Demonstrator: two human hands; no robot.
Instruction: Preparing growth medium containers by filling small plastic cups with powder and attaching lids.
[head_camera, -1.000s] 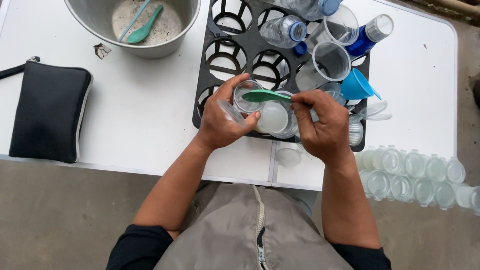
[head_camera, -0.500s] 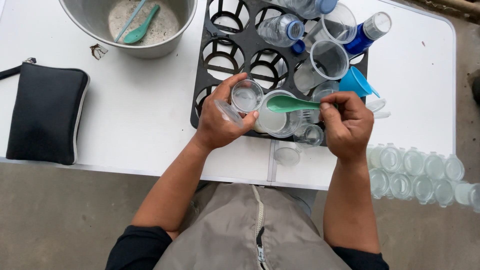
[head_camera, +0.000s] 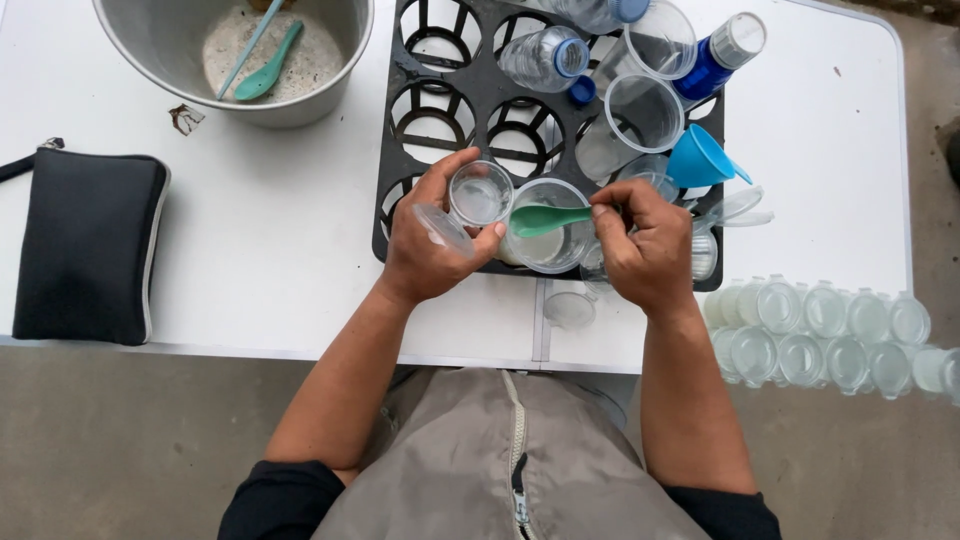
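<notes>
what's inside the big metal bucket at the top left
The round grey metal bucket holds a layer of pale sand-like grains, a green plastic spoon and a thin light-blue stick. Its near wall hides part of the bottom.

Green spoon (head_camera: 545, 219); clear cup (head_camera: 480, 194); black crate (head_camera: 400, 150); blue funnel (head_camera: 700, 158); white table (head_camera: 270, 230).

I have just one view, from the camera on the head, looking almost straight down. It sits close above the white tabletop (head_camera: 280, 230), whose near edge crosses mid-frame. My own forearms and jacket fill the near part, and bare ground shows on both sides.
</notes>
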